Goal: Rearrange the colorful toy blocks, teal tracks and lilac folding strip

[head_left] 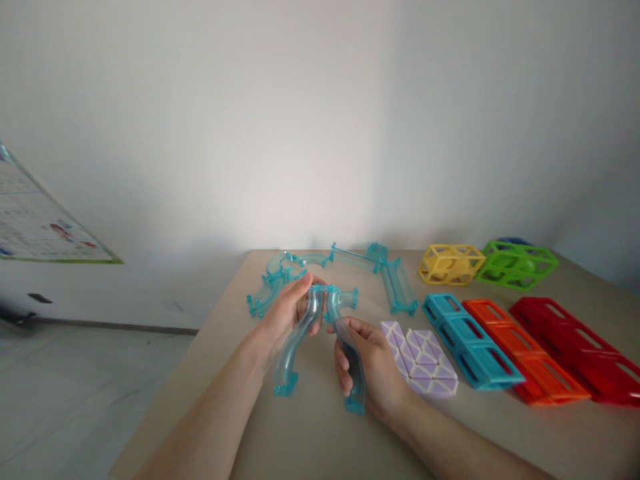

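Note:
Two curved pieces of clear teal track are held over the table, their upper ends meeting between my hands. My left hand (290,310) grips the upper end of the left curved track piece (295,347), whose lower end hangs free. Fingers of my right hand (365,357) wrap round the right curved track piece (356,373) near its middle. A short teal branch (349,298) sticks out to the right at the top. Behind my hands, more teal track pieces (357,257) lie in a chain on the table, partly hidden by my left hand.
On the table (300,440), purple triangle tiles (425,360) lie right of my right hand. Beyond them are blue (470,340), orange (525,350) and red frames (575,347). Yellow (450,265) and green frames (517,265) stand near the wall.

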The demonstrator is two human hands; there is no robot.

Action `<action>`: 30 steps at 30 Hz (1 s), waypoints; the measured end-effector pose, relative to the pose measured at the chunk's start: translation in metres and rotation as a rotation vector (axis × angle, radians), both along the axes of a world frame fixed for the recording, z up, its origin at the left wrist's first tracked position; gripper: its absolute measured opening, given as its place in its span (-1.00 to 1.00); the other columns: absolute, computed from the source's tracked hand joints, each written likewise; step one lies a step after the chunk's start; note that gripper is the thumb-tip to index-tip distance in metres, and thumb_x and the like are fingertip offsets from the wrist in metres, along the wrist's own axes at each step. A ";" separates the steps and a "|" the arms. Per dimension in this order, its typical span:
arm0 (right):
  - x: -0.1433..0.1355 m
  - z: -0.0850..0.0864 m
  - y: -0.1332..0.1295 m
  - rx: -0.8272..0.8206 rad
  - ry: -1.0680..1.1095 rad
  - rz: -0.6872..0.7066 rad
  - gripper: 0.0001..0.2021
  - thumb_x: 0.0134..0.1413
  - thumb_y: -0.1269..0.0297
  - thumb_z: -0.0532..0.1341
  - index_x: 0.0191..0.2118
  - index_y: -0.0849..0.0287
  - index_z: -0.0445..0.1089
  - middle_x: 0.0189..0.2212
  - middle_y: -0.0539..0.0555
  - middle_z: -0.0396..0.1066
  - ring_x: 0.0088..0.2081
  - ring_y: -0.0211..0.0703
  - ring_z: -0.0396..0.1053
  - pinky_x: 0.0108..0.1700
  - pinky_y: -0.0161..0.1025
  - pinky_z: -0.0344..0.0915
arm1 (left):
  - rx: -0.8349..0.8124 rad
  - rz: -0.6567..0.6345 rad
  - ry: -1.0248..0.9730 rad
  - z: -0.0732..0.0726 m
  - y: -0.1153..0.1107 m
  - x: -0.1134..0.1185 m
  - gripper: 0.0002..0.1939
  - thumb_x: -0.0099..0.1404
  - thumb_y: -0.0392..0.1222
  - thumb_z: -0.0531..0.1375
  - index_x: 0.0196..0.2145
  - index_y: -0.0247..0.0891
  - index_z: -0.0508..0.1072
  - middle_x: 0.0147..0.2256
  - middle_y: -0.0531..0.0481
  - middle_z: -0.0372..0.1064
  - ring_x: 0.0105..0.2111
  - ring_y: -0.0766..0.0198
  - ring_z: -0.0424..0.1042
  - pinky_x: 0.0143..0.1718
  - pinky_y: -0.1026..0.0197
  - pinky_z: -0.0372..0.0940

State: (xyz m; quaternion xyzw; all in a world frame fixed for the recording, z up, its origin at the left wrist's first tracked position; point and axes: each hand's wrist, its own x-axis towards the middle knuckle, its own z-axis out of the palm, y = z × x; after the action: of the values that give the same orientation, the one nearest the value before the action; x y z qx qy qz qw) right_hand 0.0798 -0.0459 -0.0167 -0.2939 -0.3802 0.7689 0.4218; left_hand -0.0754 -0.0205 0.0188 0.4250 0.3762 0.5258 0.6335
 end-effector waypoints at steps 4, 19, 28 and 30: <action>-0.001 0.000 0.000 0.008 -0.012 -0.011 -0.71 0.09 0.07 0.22 -0.26 0.23 0.35 -0.78 -0.13 0.26 -0.84 -0.32 0.19 -0.80 -0.46 0.08 | 0.045 -0.021 0.064 -0.001 0.001 -0.003 -0.69 0.18 0.03 0.22 -0.31 -0.30 0.37 -0.59 0.05 0.38 -0.74 0.36 0.32 -0.75 0.36 0.13; 0.005 0.012 -0.005 0.004 0.164 0.257 -0.76 0.10 0.11 0.24 -0.26 0.19 0.29 -0.62 -0.05 0.41 -0.70 -0.25 0.36 -0.63 -0.35 0.30 | -0.078 0.034 0.002 -0.002 0.003 0.002 -0.64 0.14 0.08 0.20 -0.49 -0.33 0.41 -0.69 0.06 0.31 -0.77 0.40 0.23 -0.75 0.36 0.07; 0.002 0.013 -0.003 0.098 0.213 0.066 -0.78 0.14 0.23 0.14 -0.09 0.10 0.24 -0.45 -0.01 0.38 -0.44 -0.19 0.36 -0.38 -0.26 0.31 | -0.163 0.174 -0.043 0.008 0.003 -0.005 -0.66 0.12 0.03 0.29 -0.46 -0.31 0.35 -0.56 0.08 0.34 -0.70 0.42 0.30 -0.68 0.35 0.26; 0.003 0.013 -0.002 0.104 0.239 0.067 -0.74 0.10 0.24 0.15 -0.06 0.10 0.25 -0.39 0.02 0.38 -0.36 -0.17 0.35 -0.32 -0.24 0.30 | -0.187 0.132 -0.082 0.009 0.002 -0.007 -0.70 0.17 -0.01 0.26 -0.45 -0.31 0.36 -0.58 0.08 0.30 -0.69 0.42 0.27 -0.66 0.35 0.25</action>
State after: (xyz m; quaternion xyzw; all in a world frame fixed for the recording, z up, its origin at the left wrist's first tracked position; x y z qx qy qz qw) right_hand 0.0824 -0.0476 -0.0036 -0.1649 -0.3761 0.7913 0.4530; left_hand -0.0825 -0.0185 0.0277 0.3166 0.4247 0.5460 0.6490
